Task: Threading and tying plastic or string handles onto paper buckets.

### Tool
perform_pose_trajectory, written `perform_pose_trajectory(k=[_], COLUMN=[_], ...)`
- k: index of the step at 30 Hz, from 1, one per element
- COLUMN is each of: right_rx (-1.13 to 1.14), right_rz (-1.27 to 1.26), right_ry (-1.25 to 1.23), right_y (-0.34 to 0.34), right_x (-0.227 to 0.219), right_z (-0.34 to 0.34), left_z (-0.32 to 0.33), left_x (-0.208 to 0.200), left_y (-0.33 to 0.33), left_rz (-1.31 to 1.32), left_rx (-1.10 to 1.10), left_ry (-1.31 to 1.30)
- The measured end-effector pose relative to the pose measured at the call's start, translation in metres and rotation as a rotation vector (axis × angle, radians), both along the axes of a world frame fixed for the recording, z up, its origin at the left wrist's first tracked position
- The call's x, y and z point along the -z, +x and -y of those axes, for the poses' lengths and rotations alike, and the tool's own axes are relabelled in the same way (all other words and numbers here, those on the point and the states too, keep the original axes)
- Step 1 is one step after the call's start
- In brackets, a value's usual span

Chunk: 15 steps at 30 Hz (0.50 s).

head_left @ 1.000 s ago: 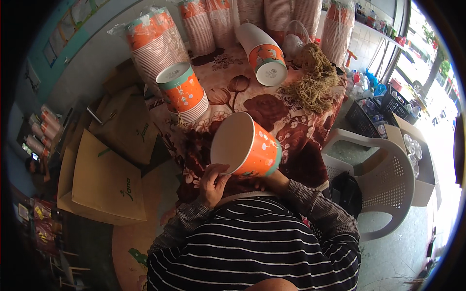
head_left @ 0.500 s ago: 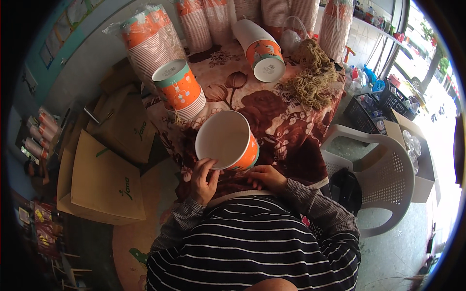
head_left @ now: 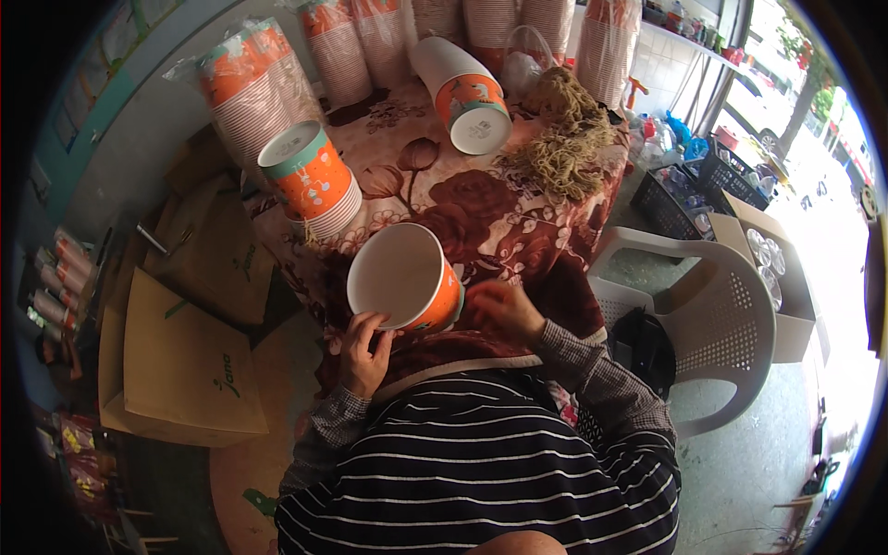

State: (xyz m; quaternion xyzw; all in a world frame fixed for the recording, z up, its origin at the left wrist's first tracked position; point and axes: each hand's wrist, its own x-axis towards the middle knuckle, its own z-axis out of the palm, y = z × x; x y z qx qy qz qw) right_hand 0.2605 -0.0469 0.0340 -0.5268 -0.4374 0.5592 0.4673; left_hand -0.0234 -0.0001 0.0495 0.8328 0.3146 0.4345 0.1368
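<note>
A large orange paper tub (head_left: 437, 301) with a white inside and a green base band lies tilted at the table's near edge, its open mouth toward the upper left. My left hand (head_left: 365, 351) grips its rim at the lower side, fingertips on the lip. Just right of the tub's base is my right hand (head_left: 507, 310), apart from it, fingers smeared by motion. A nested stack of matching tubs (head_left: 324, 185) stands upside down at the left of the table. Another stack (head_left: 467, 102) lies on its side farther back, its base facing me.
A flowered cloth (head_left: 481, 199) covers the table. Tall plastic-wrapped tub stacks (head_left: 250, 92) line its back. Tangled straw-coloured string (head_left: 564, 139) lies at the far right. Cardboard boxes (head_left: 190, 361) stand left; a plastic chair (head_left: 712, 324) and black crates (head_left: 671, 199) are right.
My right hand has moved away from the tub's base, up and to the right. My left hand stays on the rim. The whole view has shifted slightly.
</note>
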Motion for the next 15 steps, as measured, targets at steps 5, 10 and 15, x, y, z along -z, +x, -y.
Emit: perform_pose_trajectory(k=[5, 10, 15], right_rx=[0.582, 0.512, 0.454], right_rz=[0.837, 0.999, 1.333], right_ry=[0.743, 0.511, 0.398], right_y=[0.086, 0.145, 0.149], right_x=[0.005, 0.002, 0.015], right_z=[-0.029, -0.048, -0.051], left_z=[0.005, 0.005, 0.004], left_x=[0.008, 0.010, 0.011], left_y=[0.007, 0.015, 0.015], left_rz=[-0.033, -0.060, -0.074], left_rx=[0.074, 0.141, 0.133], left_ry=[-0.036, -0.043, -0.048])
